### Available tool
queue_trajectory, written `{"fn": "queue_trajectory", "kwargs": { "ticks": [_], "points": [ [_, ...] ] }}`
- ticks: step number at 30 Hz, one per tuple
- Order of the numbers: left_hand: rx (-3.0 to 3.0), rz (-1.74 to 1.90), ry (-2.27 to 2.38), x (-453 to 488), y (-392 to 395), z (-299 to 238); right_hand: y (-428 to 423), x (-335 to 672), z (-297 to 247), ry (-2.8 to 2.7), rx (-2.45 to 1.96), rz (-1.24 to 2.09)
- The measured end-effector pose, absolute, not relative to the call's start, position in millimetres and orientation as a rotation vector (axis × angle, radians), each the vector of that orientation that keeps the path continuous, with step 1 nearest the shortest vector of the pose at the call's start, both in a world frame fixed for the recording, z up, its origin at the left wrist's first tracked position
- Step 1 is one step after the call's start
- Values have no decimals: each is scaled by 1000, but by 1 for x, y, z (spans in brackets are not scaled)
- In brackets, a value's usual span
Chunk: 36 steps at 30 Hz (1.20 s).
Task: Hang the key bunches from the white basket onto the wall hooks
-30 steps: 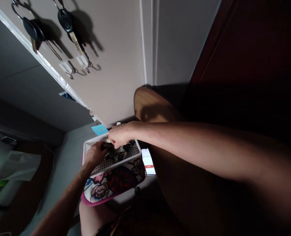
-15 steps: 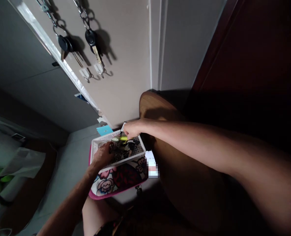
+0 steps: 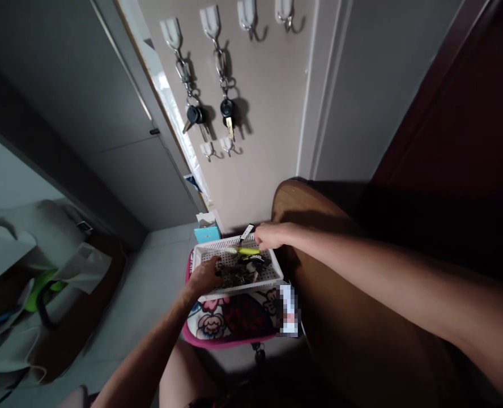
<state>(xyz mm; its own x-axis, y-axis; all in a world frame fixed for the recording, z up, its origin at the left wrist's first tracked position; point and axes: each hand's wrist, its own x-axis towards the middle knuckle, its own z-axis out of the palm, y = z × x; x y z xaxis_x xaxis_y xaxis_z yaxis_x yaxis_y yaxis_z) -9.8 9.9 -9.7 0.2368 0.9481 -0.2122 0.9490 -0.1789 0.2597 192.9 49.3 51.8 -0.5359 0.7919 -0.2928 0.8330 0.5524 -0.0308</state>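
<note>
A white perforated plastic basket [image 3: 238, 292] rests on a flower-patterned surface with a pink edge [image 3: 211, 343]. Dark and metallic keys [image 3: 239, 276] lie in a jumble inside it. My left hand [image 3: 206, 276] reaches over the basket's left side, fingers bent and apart at the keys; I make out nothing held. At the far right rim is my right hand [image 3: 271, 235], its fingers closed; what they grip is hidden. Close to those fingers are a white tag [image 3: 247, 232] and a yellow-green strip-like piece [image 3: 248, 251].
On the wall, two key bunches [image 3: 196, 115] hang by chains from white hooks [image 3: 171, 34], among further hooks. A round wooden table [image 3: 302, 204] stands at the right. Behind the basket is a blue box [image 3: 207, 234]. White bags [image 3: 92, 269] lie at the left.
My view has shifted, so the scene sits further right and lower, and more wall hooks show. Both hands stay at the basket, the right one still closed by the tag.
</note>
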Motion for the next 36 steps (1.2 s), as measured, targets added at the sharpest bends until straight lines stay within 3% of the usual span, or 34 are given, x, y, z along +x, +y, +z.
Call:
{"fn": "queue_trajectory", "kwargs": {
  "ticks": [11, 20, 26, 31, 36],
  "points": [
    [2280, 60, 1638, -13, 9, -10, 42, 184, 39, 2577, 1359, -187],
    [1400, 647, 1355, -13, 20, -1, 44, 187, 25, 2682, 1336, -190],
    [1108, 783, 1159, -17, 15, 2, 45, 182, 30, 2844, 1243, -207],
    [1164, 829, 1162, -14, 16, 14, 43, 177, 29, 2831, 1203, -247],
    [1550, 665, 1545, -13, 23, 8, 45, 181, 33, 2723, 1383, -158]
  ]
}}
